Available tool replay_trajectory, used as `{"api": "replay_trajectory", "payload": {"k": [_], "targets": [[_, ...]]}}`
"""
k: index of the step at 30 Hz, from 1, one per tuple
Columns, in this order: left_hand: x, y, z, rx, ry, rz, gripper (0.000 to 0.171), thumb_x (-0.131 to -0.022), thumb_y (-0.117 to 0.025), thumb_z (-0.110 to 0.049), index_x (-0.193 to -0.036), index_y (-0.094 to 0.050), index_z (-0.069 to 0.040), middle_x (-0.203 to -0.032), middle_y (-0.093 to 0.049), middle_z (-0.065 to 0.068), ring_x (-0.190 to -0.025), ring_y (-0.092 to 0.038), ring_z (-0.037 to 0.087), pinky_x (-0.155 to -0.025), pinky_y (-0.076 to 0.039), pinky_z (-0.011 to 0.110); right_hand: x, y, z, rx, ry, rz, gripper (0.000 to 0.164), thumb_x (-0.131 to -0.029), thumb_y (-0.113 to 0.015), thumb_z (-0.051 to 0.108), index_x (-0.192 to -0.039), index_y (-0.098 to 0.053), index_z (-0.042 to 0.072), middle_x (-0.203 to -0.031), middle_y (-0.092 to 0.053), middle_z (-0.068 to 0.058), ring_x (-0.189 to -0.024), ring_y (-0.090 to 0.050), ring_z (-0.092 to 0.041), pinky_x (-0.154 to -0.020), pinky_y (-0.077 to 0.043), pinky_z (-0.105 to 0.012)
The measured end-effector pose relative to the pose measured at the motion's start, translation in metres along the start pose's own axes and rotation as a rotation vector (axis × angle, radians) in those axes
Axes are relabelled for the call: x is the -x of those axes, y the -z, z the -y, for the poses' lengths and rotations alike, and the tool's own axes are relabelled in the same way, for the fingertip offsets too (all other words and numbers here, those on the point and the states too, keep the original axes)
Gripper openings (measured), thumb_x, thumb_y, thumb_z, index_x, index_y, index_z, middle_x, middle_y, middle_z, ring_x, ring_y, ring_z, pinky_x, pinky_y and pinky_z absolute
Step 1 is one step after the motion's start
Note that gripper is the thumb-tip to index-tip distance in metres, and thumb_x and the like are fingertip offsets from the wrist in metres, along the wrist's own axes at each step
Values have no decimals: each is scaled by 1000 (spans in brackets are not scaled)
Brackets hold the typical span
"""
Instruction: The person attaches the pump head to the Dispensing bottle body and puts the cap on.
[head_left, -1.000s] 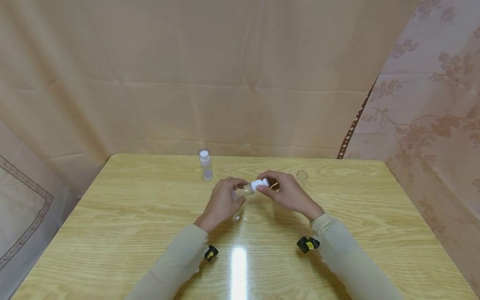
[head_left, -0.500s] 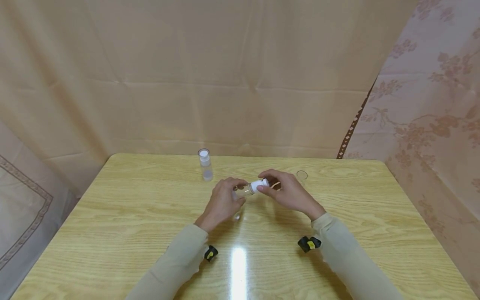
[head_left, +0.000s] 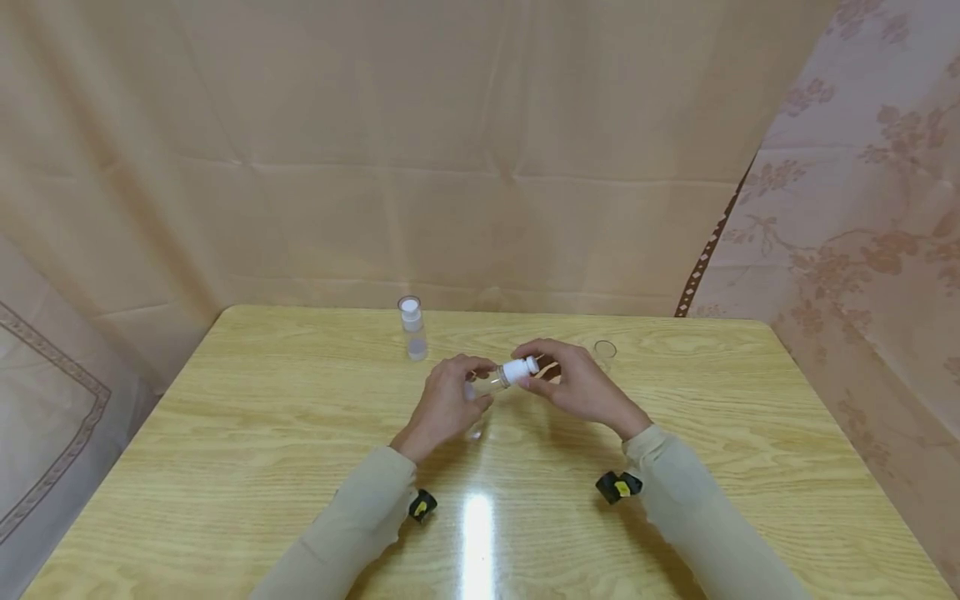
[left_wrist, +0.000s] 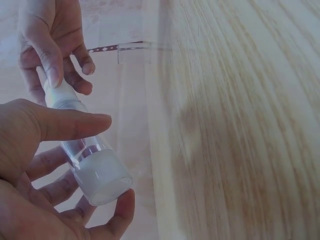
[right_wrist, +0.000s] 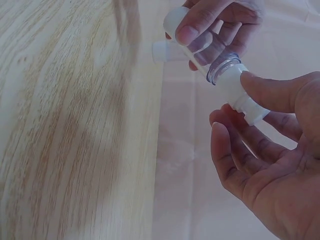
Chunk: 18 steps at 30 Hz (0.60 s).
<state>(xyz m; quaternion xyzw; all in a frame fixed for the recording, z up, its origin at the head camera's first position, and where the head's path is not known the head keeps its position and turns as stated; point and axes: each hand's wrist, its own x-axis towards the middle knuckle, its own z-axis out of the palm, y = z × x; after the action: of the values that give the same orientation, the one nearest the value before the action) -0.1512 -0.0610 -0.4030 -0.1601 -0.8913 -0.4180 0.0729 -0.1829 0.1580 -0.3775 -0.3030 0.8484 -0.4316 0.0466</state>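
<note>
Left hand grasped pump bottle, right hand pinched its collar, second bottle stood near far edge of surface

A bottle stands upright near the far edge of the wood-grain table, left of the middle, and a clear cylinder sits right of the middle; glare streaks the near side. Beige cloth hangs beyond the far edge. Brown trim parts it from floral cloth at right, and pale cloth with a patterned band hangs at left.
</note>
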Motion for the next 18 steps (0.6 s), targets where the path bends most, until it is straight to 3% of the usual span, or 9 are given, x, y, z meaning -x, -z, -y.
{"api": "replay_trajectory", "payload": {"k": [18], "targets": [[0,2,-5,-35,10,3,41,-79,-82,4,-118,-72,-4,-107,-71,14,-98,-60,31,-90,-48,49,-1,-1,2,20,-61,-10,25,-99,-69,18,-121,-68,6,-97,-69,-3,-86,-65,-17,-79,-57,-37]]}}
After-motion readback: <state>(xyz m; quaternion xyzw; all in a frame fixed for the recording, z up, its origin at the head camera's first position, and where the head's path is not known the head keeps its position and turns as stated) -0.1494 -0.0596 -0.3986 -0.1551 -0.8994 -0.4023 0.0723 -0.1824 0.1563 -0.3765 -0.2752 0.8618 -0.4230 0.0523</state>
